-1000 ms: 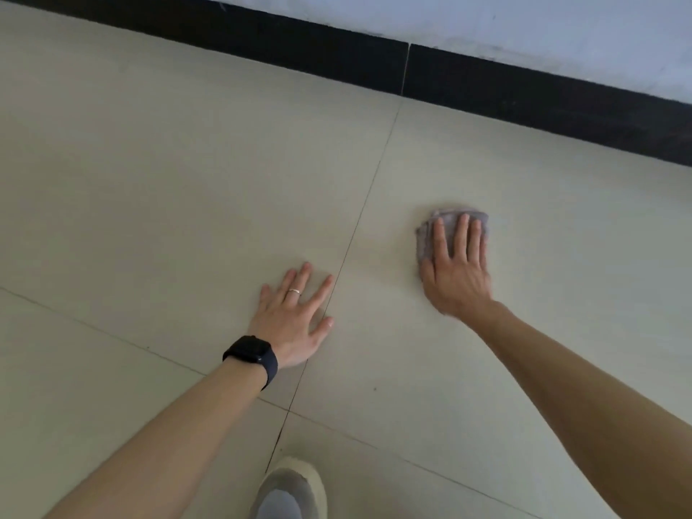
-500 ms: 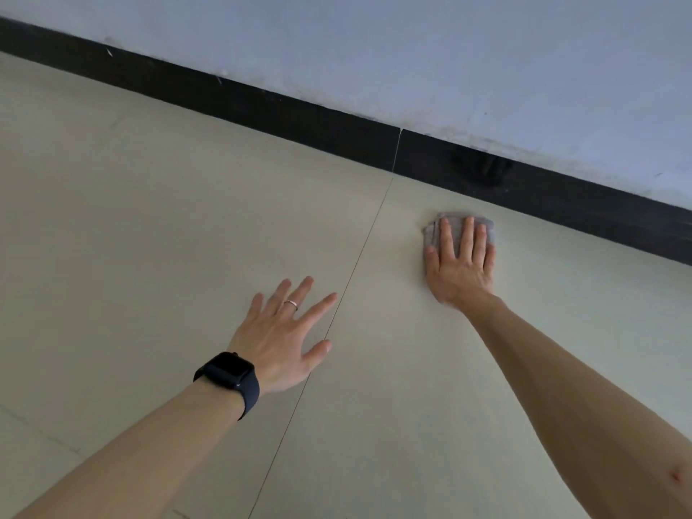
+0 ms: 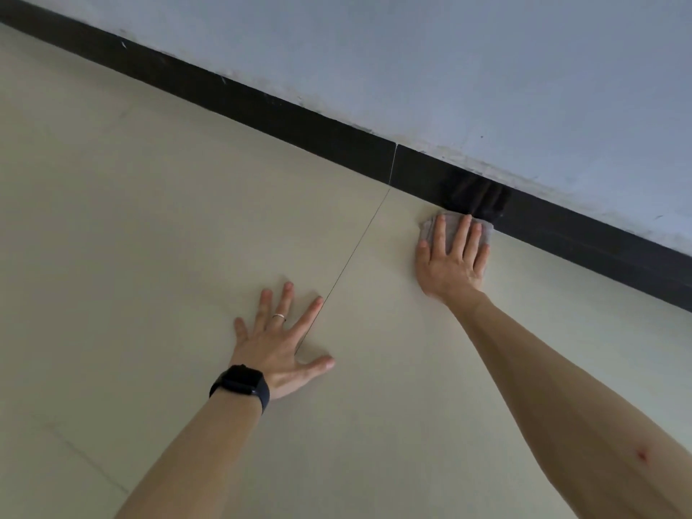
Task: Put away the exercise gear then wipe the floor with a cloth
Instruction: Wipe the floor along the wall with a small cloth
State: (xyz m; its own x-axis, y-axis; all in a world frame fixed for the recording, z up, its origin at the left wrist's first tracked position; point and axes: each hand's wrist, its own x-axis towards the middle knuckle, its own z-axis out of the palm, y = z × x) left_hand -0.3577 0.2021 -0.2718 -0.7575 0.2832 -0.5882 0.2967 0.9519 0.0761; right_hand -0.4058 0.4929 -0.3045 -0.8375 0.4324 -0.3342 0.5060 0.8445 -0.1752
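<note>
A small folded grey cloth (image 3: 454,228) lies on the beige tiled floor (image 3: 149,219), its far edge touching the black skirting board (image 3: 299,118). My right hand (image 3: 451,262) presses flat on the cloth with straight fingers, and most of the cloth is hidden under them. My left hand (image 3: 282,340), with a ring and a black watch on the wrist, rests flat on the floor with fingers spread, to the left of and nearer to me than the right hand. No exercise gear is in view.
A white wall (image 3: 486,69) rises above the skirting, running diagonally from upper left to right. A thin tile joint (image 3: 355,249) runs between my two hands toward the wall. The skirting shows a dark reflection of my right hand.
My right hand has pushed the cloth forward until it meets the skirting. My left hand has shifted forward on the floor. The view has tilted up, and the shoe is out of sight.
</note>
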